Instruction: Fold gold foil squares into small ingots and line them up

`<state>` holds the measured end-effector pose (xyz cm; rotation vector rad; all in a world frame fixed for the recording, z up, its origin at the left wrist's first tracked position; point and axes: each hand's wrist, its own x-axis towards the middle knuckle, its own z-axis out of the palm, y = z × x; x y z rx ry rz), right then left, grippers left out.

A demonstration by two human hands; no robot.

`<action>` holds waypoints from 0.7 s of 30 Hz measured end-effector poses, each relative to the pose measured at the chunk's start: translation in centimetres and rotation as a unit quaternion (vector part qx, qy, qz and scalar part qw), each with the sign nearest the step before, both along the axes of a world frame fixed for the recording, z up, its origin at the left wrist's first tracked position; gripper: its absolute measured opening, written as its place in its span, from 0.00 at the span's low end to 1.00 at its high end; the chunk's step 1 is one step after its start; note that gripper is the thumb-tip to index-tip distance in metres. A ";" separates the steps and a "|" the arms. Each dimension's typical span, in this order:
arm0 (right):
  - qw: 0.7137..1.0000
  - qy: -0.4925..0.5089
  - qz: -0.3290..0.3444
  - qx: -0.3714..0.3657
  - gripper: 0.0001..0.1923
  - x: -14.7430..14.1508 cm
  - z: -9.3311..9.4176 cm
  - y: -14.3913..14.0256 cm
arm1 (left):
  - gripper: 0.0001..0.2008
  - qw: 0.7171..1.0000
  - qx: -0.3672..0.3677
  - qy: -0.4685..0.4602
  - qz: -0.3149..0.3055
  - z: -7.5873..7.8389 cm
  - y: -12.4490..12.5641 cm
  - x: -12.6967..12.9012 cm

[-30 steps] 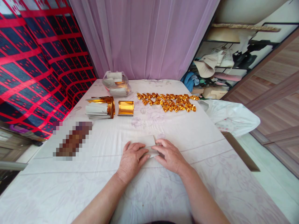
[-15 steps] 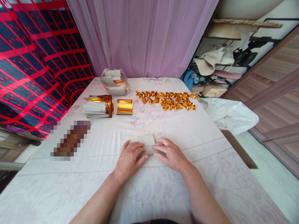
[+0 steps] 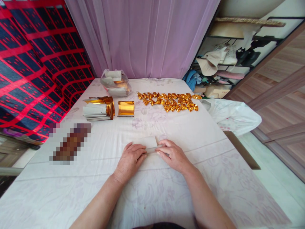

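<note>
A sheet of paper (image 3: 149,141), pale side up, lies on the table in front of me, its near edge folded into a narrow strip. My left hand (image 3: 133,156) is closed on the left end of that fold, thumb and fingers pinching it. At the right end, my right hand (image 3: 170,152) grips the fold between thumb and fingertips. Farther off sit a stack of gold foil paper (image 3: 98,109) with pale backs and a smaller gold foil stack (image 3: 126,108). Rows of folded gold foil pieces (image 3: 170,101) lie to the right of them.
A clear plastic bag (image 3: 115,83) with more paper stands at the back left. A blurred-out item (image 3: 71,143) lies on the left of the patterned tablecloth (image 3: 147,197). A white plastic bag (image 3: 235,116) is beyond the right edge, near a shoe rack (image 3: 228,66). A purple curtain (image 3: 145,38) hangs behind.
The near edge of the paper has been folded over into a narrower strip, with both hands' fingers closing on it. The view has shifted slightly.
</note>
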<state>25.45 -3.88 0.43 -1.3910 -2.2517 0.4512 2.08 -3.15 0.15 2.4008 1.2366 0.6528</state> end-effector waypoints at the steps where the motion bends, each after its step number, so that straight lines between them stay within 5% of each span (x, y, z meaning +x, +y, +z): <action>1: 1.000 0.003 -0.004 0.004 0.12 0.0 -0.1 0.0 | 0.07 1.000 0.002 -0.006 0.001 0.0 0.1 0.1; 21: 0.994 0.001 -0.094 0.051 0.12 -1.6 -0.5 0.3 | 0.11 0.997 0.047 -0.028 0.056 -0.5 0.2 0.6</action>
